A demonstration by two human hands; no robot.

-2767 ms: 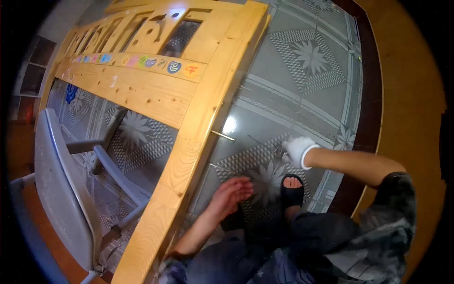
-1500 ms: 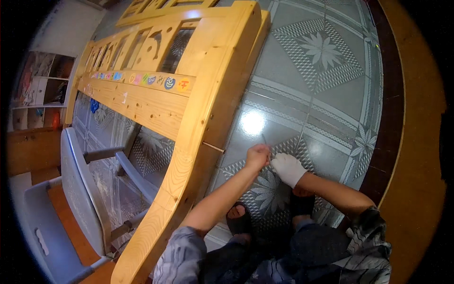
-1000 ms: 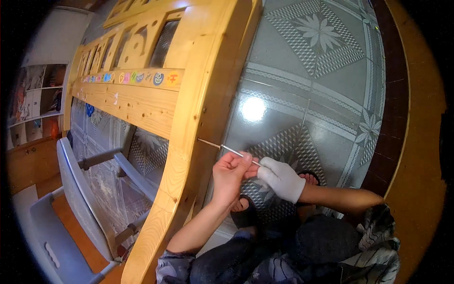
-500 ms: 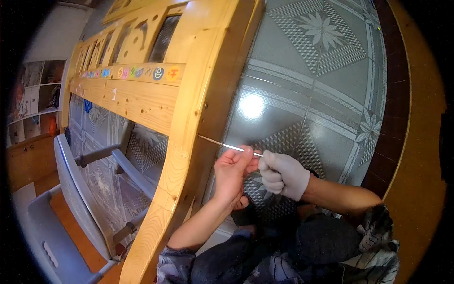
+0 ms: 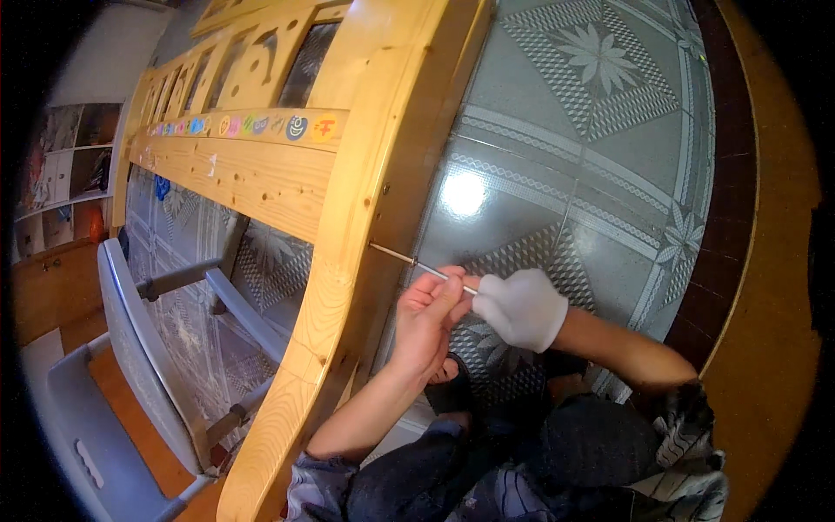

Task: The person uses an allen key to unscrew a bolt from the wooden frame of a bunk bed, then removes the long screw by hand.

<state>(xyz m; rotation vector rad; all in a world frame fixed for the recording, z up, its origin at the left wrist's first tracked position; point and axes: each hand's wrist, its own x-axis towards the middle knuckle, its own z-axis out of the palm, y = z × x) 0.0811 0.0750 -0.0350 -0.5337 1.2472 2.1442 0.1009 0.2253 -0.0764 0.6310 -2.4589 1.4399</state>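
Silvery and straight, a thin rod (image 5: pixel 431 271) is pinched by left hand (image 5: pixel 424 324) and right hand (image 5: pixel 525 311).

Left hand (image 5: pixel 424 315): bare, thumb pinched against fingers. Left forearm (image 5: pixel 365 413): bare, slanting up and rightward from the lower edge. Right hand (image 5: pixel 526 311): white-gloved, fingers curled closed, just beside the left. Right forearm (image 5: pixel 613 350): bare, angled up and leftward.

two hands (image 5: pixel 424 320), one white glove (image 5: pixel 526 309), one bolt (image 5: pixel 391 252), one metal rod (image 5: pixel 432 271), one row of stickers (image 5: pixel 261 126), one grey chair (image 5: pixel 148 348).
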